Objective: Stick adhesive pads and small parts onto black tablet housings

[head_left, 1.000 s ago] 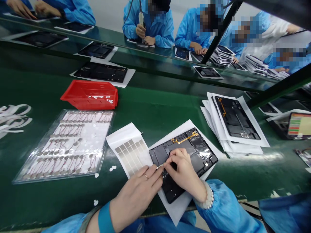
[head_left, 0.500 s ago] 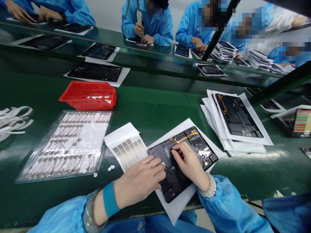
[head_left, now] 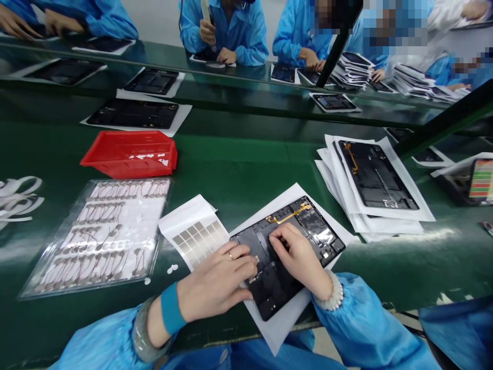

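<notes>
A black device housing with an orange flex strip lies tilted on white paper before me. My left hand rests at its left edge, fingers apart, palm down. Over the middle of the housing, my right hand has its thumb and fingertips pressed together; what is between them, if anything, is too small to make out. Just left of the housing, partly behind my left hand, is a white sheet with grey squares.
At left are a clear tray of small wired discs, a red bin and white strips. Papers and housings are stacked at right. Across the bench, people in blue work beside a raised shelf and a dark post.
The view has shifted slightly, so the bin and tray appear further left. My left thumb is spread a little more from the fingers; my right hand stays over the housing.
</notes>
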Tool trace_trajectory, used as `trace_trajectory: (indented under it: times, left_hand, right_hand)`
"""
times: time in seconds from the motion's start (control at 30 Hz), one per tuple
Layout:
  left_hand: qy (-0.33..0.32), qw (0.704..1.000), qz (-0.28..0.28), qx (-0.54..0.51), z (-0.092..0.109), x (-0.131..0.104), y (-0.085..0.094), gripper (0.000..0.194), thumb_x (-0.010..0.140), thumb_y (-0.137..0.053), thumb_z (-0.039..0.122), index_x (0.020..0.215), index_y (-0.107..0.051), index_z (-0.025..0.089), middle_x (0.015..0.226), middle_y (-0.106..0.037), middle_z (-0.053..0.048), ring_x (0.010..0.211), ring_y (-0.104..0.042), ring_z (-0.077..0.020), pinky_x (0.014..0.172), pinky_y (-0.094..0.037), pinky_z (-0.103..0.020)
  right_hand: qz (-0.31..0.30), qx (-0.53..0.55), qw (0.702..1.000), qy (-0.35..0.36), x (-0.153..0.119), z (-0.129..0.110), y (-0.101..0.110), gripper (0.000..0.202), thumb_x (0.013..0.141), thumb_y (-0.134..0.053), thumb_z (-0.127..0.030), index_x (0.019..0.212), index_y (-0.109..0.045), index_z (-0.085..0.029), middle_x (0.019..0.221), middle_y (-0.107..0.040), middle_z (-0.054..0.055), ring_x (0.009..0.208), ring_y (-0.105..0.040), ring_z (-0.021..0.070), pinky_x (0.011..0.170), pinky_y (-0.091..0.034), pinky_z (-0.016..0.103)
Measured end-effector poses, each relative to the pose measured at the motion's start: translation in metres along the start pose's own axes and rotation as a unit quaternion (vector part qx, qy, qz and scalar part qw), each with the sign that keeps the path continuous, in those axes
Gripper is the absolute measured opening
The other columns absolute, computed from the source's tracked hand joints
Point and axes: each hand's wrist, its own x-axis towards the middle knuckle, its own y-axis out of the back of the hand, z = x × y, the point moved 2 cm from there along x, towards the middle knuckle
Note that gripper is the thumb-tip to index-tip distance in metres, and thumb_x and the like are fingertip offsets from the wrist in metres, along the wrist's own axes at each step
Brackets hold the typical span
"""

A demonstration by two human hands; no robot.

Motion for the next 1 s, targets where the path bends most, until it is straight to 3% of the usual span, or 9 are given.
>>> trace_trajectory:
  times: [0.2,0.33,0.43,0.57,0.63,0.7,0.77,0.87,1.0]
  left_hand:
    - [0.019,0.997,0.031,0.069,-0.006,-0.003,0.003,0.042,0.071,-0.075,0.046,0.094,-0.051,0.021,0.106,-0.064,-0.001,0.105,-0.052,-0.0252,0.094,-0.031,-0.039]
    - [0.006,0.995,0.063,0.072,-0.005,-0.007,0.002,0.032,0.078,-0.070,0.041,0.095,-0.053,0.020,0.110,-0.064,-0.002,0.107,-0.052,-0.0242,0.096,-0.031,-0.038]
    - [-0.013,0.997,0.053,0.048,0.001,-0.008,-0.005,0.017,0.084,-0.064,0.031,0.094,-0.054,0.021,0.118,-0.063,0.001,0.111,-0.052,-0.0221,0.099,-0.030,-0.036]
    - [0.022,0.996,0.037,0.077,0.017,-0.013,-0.006,0.031,0.082,-0.065,0.040,0.101,-0.054,0.019,0.135,-0.052,-0.006,0.128,-0.041,-0.0261,0.104,-0.029,-0.039]
    - [0.036,0.992,0.057,0.105,0.019,-0.021,0.004,0.027,0.085,-0.061,0.039,0.099,-0.056,0.017,0.130,-0.055,-0.009,0.124,-0.045,-0.0247,0.101,-0.034,-0.038]
    - [0.086,0.985,0.089,0.118,0.009,-0.039,0.023,0.014,0.091,-0.052,0.031,0.092,-0.058,0.019,0.109,-0.065,-0.005,0.107,-0.056,-0.0201,0.091,-0.040,-0.034]
    - [0.190,0.966,0.130,0.119,-0.011,-0.071,0.049,0.019,0.095,-0.043,0.024,0.086,-0.060,0.021,0.088,-0.067,-0.002,0.088,-0.059,-0.0171,0.082,-0.043,-0.032]
    - [0.316,0.923,0.177,0.131,-0.046,-0.130,0.083,0.020,0.094,-0.044,0.025,0.092,-0.063,0.019,0.090,-0.067,-0.005,0.088,-0.058,-0.0193,0.080,-0.044,-0.032]
    - [0.352,0.913,0.162,0.130,-0.076,-0.171,0.092,0.015,0.089,-0.054,0.029,0.091,-0.064,0.019,0.089,-0.067,-0.005,0.089,-0.058,-0.0215,0.083,-0.043,-0.035]
  right_hand:
    - [-0.002,0.003,1.000,0.002,-0.001,0.000,0.000,0.011,0.090,-0.049,-0.019,0.082,-0.055,-0.021,0.082,-0.057,0.002,0.081,-0.053,0.0169,0.075,-0.042,0.028]
    - [-0.002,-0.006,1.000,-0.003,0.000,0.001,0.000,0.011,0.090,-0.049,-0.019,0.081,-0.055,-0.021,0.081,-0.057,0.002,0.081,-0.054,0.0170,0.074,-0.043,0.028]
    - [-0.006,-0.016,1.000,0.001,0.000,0.000,0.000,0.013,0.091,-0.047,-0.020,0.081,-0.056,-0.021,0.081,-0.057,0.002,0.081,-0.054,0.0175,0.074,-0.043,0.029]
    - [-0.017,-0.019,1.000,0.003,-0.004,0.001,-0.002,0.017,0.092,-0.044,-0.025,0.082,-0.057,-0.021,0.081,-0.059,0.004,0.082,-0.057,0.0189,0.075,-0.045,0.031]
    - [-0.015,-0.015,1.000,0.004,-0.006,0.007,-0.003,0.020,0.092,-0.045,-0.030,0.082,-0.059,-0.021,0.082,-0.061,0.005,0.082,-0.059,0.0198,0.075,-0.047,0.032]
    - [-0.016,-0.015,1.000,0.007,-0.006,0.017,-0.005,0.022,0.090,-0.046,-0.037,0.082,-0.060,-0.022,0.084,-0.063,0.005,0.082,-0.060,0.0205,0.075,-0.048,0.032]
    - [-0.019,-0.017,1.000,0.008,-0.004,0.025,-0.006,0.025,0.089,-0.047,-0.042,0.082,-0.062,-0.023,0.086,-0.064,0.005,0.081,-0.061,0.0207,0.074,-0.049,0.031]
    - [-0.023,-0.024,0.999,0.004,-0.003,0.029,-0.007,0.028,0.087,-0.048,-0.048,0.082,-0.063,-0.024,0.085,-0.065,0.005,0.078,-0.063,0.0205,0.070,-0.050,0.030]
    - [-0.031,-0.039,0.999,-0.009,-0.002,0.027,-0.006,0.031,0.085,-0.048,-0.052,0.080,-0.064,-0.025,0.082,-0.066,0.005,0.074,-0.063,0.0205,0.065,-0.051,0.029]
